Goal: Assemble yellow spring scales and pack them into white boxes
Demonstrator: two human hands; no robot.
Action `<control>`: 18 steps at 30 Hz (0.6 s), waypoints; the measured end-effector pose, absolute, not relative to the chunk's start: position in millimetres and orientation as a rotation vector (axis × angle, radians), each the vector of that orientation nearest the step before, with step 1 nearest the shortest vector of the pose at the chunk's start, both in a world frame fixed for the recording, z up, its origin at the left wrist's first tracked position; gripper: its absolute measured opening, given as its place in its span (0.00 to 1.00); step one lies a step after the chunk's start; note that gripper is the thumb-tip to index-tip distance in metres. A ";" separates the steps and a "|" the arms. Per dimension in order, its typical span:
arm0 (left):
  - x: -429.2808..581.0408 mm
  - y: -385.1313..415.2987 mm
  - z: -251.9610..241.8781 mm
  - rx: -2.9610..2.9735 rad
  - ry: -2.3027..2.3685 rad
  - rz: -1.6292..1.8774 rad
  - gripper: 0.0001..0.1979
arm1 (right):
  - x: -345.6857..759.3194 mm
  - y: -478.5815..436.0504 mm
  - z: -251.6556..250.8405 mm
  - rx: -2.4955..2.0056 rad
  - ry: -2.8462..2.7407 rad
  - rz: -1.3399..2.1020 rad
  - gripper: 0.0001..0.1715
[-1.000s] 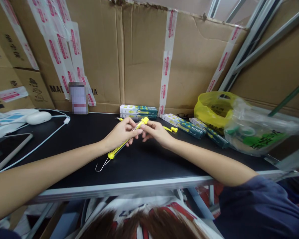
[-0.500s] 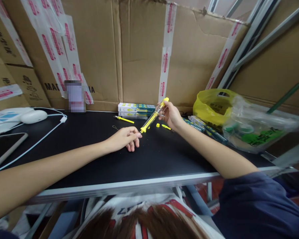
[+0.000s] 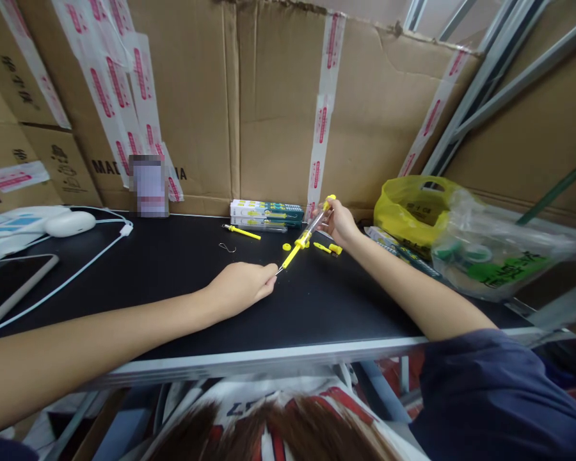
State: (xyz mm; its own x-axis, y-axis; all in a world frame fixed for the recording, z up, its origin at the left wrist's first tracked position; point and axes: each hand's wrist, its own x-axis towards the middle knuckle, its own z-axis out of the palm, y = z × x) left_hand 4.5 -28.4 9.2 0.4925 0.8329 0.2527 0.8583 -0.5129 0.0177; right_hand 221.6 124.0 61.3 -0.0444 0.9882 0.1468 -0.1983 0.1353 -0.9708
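A tubular spring scale (image 3: 312, 227), a clear tube with yellow fittings, slants between my two hands above the table. My right hand (image 3: 340, 224) is closed around its upper end, just below the yellow top. At the lower end, my left hand (image 3: 247, 288) pinches the thin metal hook wire. A length of yellow rod (image 3: 290, 256) shows below the tube's yellow collar. Behind the hands lie a yellow rod piece (image 3: 244, 232), a bent wire hook (image 3: 227, 248), a small yellow cap (image 3: 287, 246) and a yellow pointed piece (image 3: 321, 247).
Printed boxes (image 3: 266, 212) are stacked against the cardboard wall (image 3: 278, 115). On the right are more flat packs (image 3: 408, 254), a yellow bag (image 3: 406, 211) and a clear plastic bag (image 3: 494, 256). A white cable (image 3: 86, 266) and a phone (image 3: 16, 288) lie left on the black table.
The yellow rod now sticks out of the clear tube, where it was inside before. My left hand has turned back-up and moved slightly nearer me; my right hand has shifted a little right.
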 end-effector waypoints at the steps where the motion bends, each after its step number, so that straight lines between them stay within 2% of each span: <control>1: 5.2 -27.9 9.0 -2.608 -1.480 -0.346 0.13 | 224.4 127.0 62.5 -0.945 -1.143 1.214 0.16; 9: 2.6 -28.3 8.3 -2.626 -1.487 -0.328 0.13 | 205.1 111.6 48.8 -0.914 -1.349 1.344 0.14; 18: 4.0 -29.3 9.7 -2.620 -1.459 -0.302 0.14 | 212.9 116.2 54.7 -0.953 -1.242 1.275 0.15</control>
